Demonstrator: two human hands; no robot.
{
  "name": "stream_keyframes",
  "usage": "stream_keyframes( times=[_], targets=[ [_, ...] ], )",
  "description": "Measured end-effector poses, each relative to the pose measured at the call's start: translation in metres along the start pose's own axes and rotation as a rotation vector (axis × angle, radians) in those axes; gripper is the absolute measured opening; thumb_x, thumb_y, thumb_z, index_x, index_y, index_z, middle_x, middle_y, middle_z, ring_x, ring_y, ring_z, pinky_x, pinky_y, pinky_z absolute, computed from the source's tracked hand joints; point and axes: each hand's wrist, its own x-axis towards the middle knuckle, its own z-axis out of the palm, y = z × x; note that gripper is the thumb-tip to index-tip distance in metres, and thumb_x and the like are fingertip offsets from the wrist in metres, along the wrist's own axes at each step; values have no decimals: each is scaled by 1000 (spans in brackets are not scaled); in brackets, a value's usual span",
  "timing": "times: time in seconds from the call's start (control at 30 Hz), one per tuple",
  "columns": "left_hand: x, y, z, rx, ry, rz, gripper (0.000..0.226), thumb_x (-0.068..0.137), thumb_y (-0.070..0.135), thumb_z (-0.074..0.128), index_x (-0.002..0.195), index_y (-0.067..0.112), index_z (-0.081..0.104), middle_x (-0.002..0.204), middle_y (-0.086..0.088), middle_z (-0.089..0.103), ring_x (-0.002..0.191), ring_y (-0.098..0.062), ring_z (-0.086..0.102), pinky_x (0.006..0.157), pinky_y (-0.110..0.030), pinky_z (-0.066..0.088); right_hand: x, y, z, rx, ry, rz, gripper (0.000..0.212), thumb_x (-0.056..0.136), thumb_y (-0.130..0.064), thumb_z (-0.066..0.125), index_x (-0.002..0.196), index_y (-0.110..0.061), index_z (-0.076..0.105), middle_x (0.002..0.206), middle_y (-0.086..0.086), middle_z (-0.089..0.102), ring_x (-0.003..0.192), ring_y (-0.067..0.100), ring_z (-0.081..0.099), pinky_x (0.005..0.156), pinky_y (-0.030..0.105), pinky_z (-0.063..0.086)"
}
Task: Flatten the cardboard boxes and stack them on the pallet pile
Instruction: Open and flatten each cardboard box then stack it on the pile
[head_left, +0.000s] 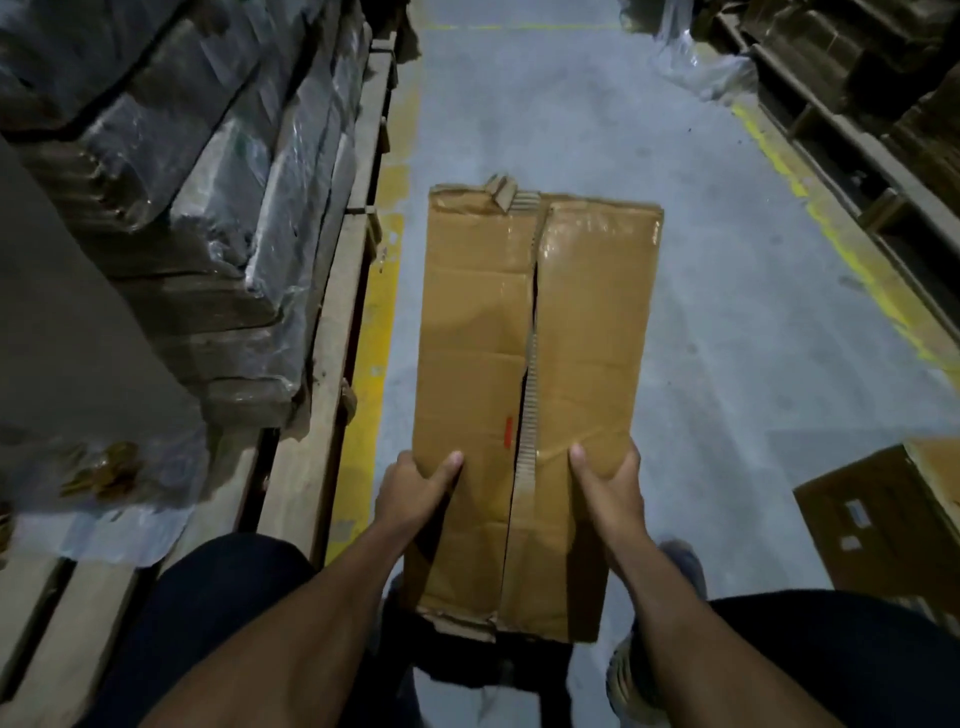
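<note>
**Carefully carrying the box down the aisle**

Right now I am holding the box (530, 395) out in front of me, above the floor (701, 260), between the left pallet (332, 322) and the pallet (831, 135) on the right. My left hand (415, 491) is clamping the box's left edge, thumb lying on the top face and fingers wrapping underneath. My right hand (605, 483) is gripping the right edge the same way. Both are sitting on the near half of the box, so the far end is hanging out unsupported.

To do this step well, I am judging that I should be keeping even pressure on both sides and the box level, because the top flaps are splitting along the middle seam. Squeezing too hard inward would likely be buckling it before I am ready. Whether it is already fully flat I cannot tell.

As for looks, the box is plain brown cardboard, long and narrow, creasing across its faces. Its far top corner is tearing, clear tape is glinting near that end, and corrugation is showing along the open seam beside a small red mark.

A second box (883, 519) is sitting on the floor by the right edge of the view.
</note>
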Motion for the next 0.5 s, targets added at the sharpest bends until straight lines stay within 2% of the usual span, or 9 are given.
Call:
stream_keyframes(
  times=[0.07,0.1,0.2,0.27,0.37,0.5],
  targets=[
    [15,8,2,90,65,2,101,64,93,45,124,12,54,117,-10,59,106,-34,60,90,-50,53,19,-9,2,-106,-3,-33,82,87,-65,61,152,-36,19,145,4,48,129,34,49,107,56,43],
    [22,11,3,119,98,10,97,68,92,43,119,10,55,114,-11,60,103,-35,60,88,-50,53,28,-12,4,-173,-2,-36,81,87,-66,60,151,-36,20,145,4,48,128,34,49,106,57,43],
    [46,17,9,182,171,9,76,86,75,48,117,7,58,113,-13,61,102,-37,59,87,-49,53,51,-9,8,-373,1,-45,73,90,-61,57,148,-30,26,141,7,51,126,36,49,104,55,43],
    [64,15,15,223,185,3,68,92,63,52,122,3,55,120,-18,59,108,-39,57,90,-47,51,65,1,15,-462,-42,-14,67,93,-56,55,147,-24,30,139,10,52,125,38,48,103,50,43],
    [87,2,22,283,120,-3,60,96,52,54,124,-1,50,124,-22,57,112,-41,55,90,-47,48,83,24,28,-423,-89,49,63,98,-52,51,147,-16,32,140,16,53,124,41,49,102,49,45],
    [100,-9,19,308,63,77,61,95,53,55,125,0,51,121,-21,58,111,-40,56,89,-48,50,97,34,34,-376,-92,74,58,101,-47,49,145,-13,32,137,17,54,119,39,54,95,42,44]
  ],
)
